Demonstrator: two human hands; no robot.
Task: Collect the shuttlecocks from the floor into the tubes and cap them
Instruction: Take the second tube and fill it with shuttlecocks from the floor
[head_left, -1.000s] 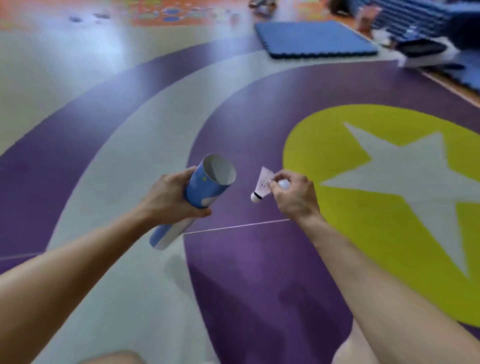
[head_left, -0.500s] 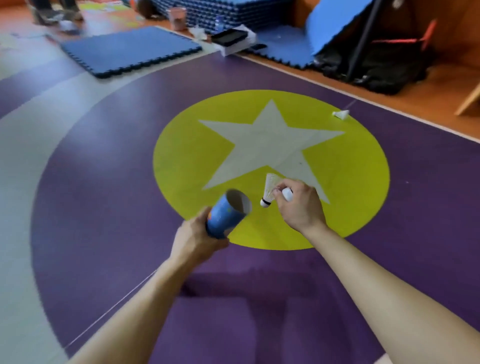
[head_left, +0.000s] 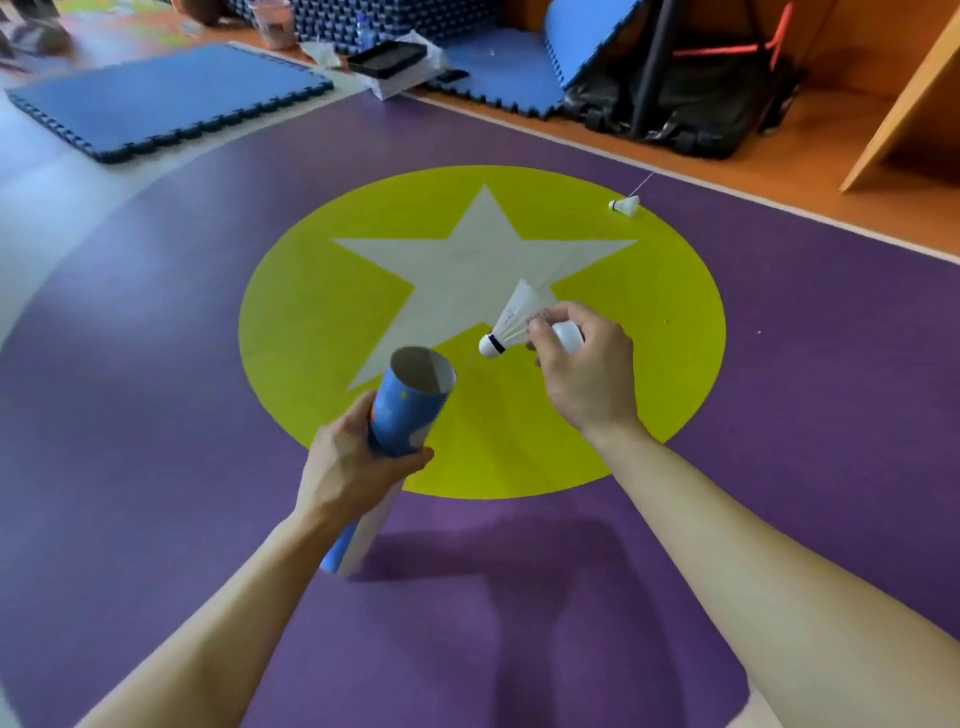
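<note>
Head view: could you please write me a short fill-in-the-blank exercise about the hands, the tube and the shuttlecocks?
1. The left hand grips a tube coloured ____.
2. The right hand pinches a shuttlecock whose cork points toward the tube's ____ end.
3. The loose shuttlecock lies at the rim of the ____ circle.
Missing words: blue; open; yellow.

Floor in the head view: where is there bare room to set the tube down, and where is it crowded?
Bare: the purple floor left of the yellow circle, and the purple stretch right of it. One shuttlecock lies at the circle's far right edge. Crowded: the far edge, with blue mat, black tray and black bags.
</note>
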